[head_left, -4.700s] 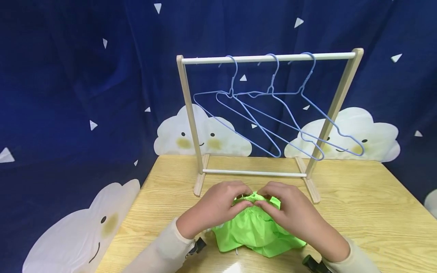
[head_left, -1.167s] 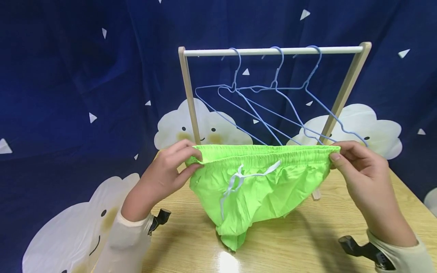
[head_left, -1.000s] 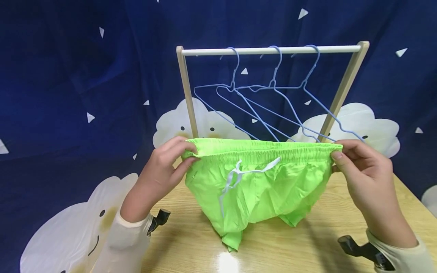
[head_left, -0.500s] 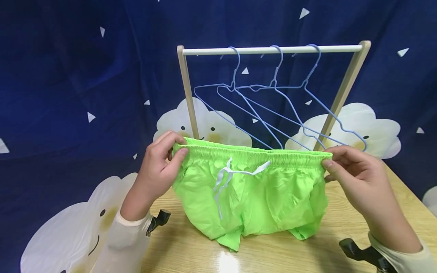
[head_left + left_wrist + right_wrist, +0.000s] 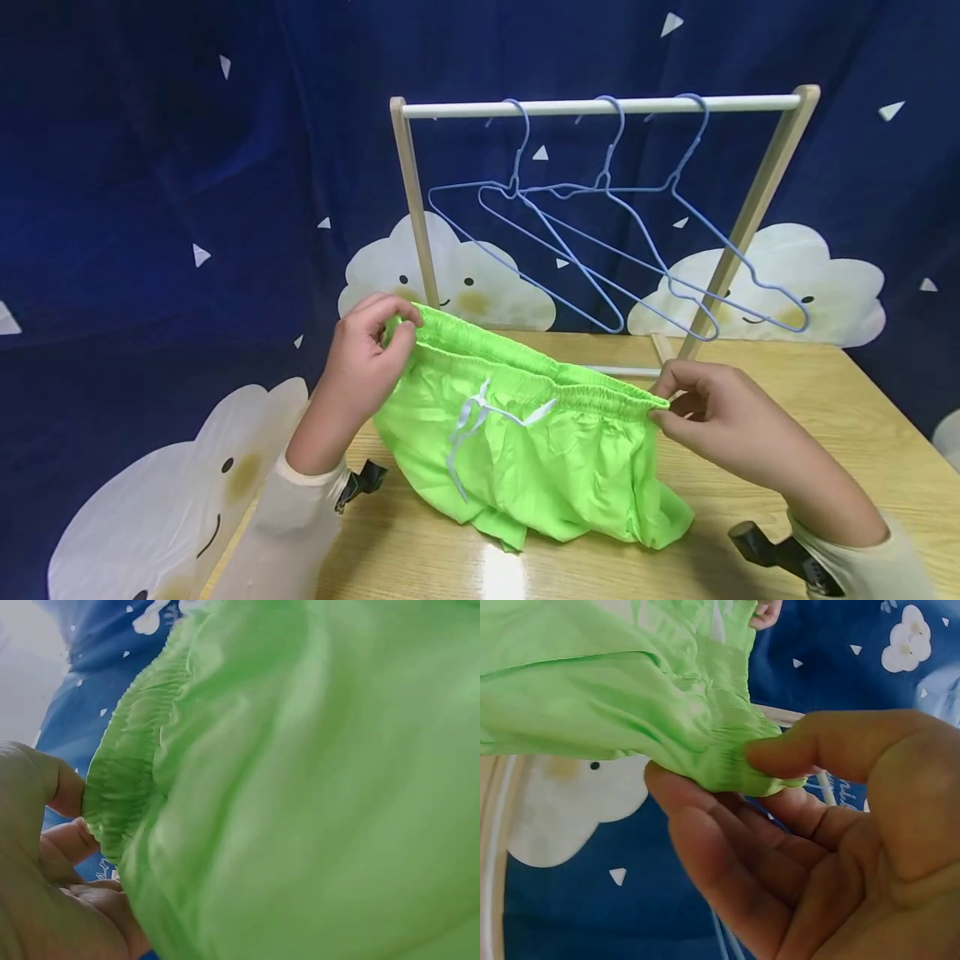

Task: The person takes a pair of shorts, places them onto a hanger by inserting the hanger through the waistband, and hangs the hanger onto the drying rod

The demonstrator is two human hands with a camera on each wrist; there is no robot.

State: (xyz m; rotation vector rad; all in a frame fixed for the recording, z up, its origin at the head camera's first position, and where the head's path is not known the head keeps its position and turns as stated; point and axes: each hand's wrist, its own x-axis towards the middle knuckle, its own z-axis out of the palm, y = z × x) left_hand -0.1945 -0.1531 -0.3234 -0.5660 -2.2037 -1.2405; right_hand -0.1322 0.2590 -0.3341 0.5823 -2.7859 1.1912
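Note:
Bright green shorts (image 5: 517,450) with a gathered elastic waistband and a white drawstring (image 5: 480,408) hang between both hands, just above or touching the table; which one I cannot tell. My left hand (image 5: 367,358) grips the waistband's left end, higher than the other end. At the right end, my right hand (image 5: 727,425) pinches the band between thumb and fingers, so the waist slants down to the right and gapes a little. In the right wrist view the thumb presses on the gathered waistband (image 5: 735,757). Green cloth (image 5: 300,787) fills most of the left wrist view.
Behind the shorts stands a wooden rack with a white rail (image 5: 570,108). Three blue wire hangers hang from it, including the right one (image 5: 712,221). The wooden table (image 5: 787,400) extends to the right. A dark blue curtain (image 5: 187,167) with clouds backs everything.
Earlier the green shorts lay bunched under both hands; then they were lifted and stretched wide. In the last half second my right hand has moved down and left, tilting and slackening the waistband.

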